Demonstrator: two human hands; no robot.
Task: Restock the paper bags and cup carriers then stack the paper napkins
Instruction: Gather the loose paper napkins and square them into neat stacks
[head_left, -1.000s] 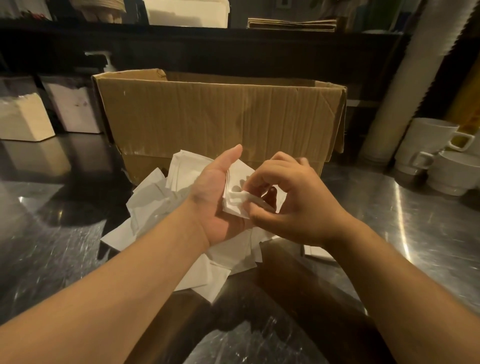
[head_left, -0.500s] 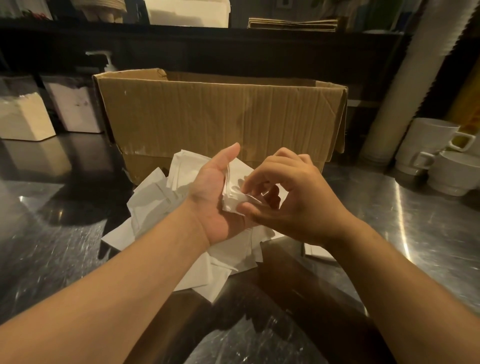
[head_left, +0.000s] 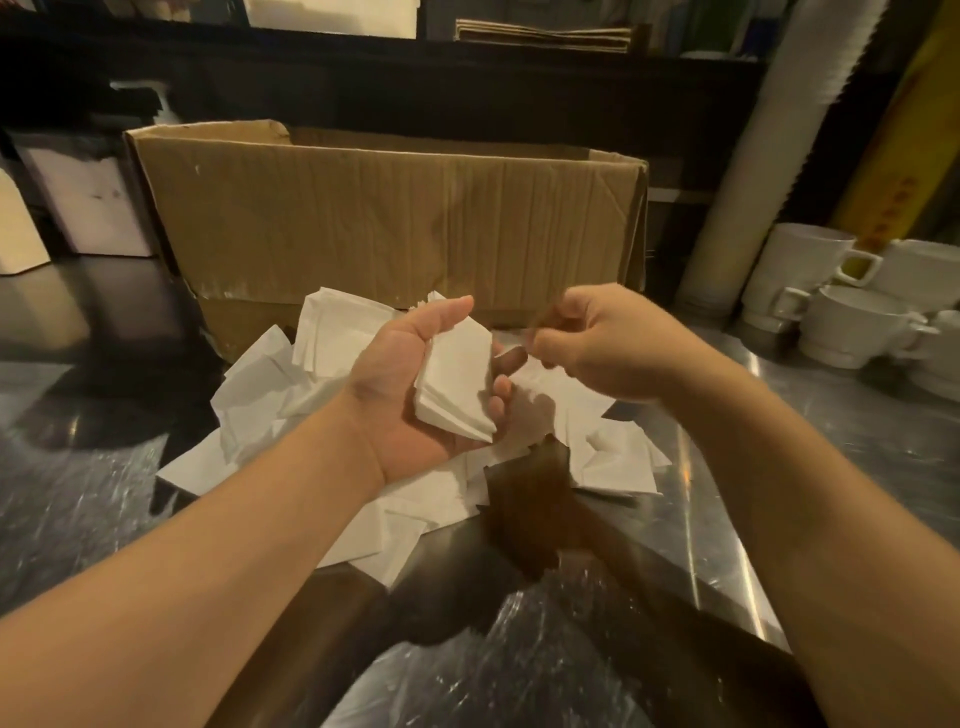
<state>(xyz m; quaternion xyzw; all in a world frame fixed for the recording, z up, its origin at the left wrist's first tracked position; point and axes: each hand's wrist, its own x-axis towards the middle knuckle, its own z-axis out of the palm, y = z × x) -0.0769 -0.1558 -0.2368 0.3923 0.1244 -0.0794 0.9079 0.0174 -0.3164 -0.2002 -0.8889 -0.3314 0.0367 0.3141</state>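
Head view, one entry per item, places given from the hands

1. Left hand (head_left: 410, 395): palm up, thumb raised on the far side, fingers curled under and round a small stack of napkins (head_left: 456, 387). The cupped hold reads as a cradle that keeps the folded edges aligned while more are added.

2. Right hand (head_left: 597, 345): just to the right of the stack, not touching it; fingers curled in, thumb and fingertips brought together. Blur hides whether anything is pinched between them, so its contents cannot be told. Judged to be between pickups.

3. Loose napkins (head_left: 260, 395): a scattered white pile on the steel counter (head_left: 810, 467), directly beneath and beyond both hands, spreading left of the left wrist and under the right wrist. Kept in easy reach, likely as the supply for the stack.

4. Cardboard box (head_left: 395, 218): open-topped, just beyond the hands, the pile against its near wall; contents hidden.

5. White cups (head_left: 841, 322): stacked on the counter, well to the right of the right hand, outside the work.

6. Paper bags or carriers: flat brown items on the shelf far beyond the hands, too dim to identify.

Stage, as a judgement: napkin stacking in hand, most of the pile not yet gathered
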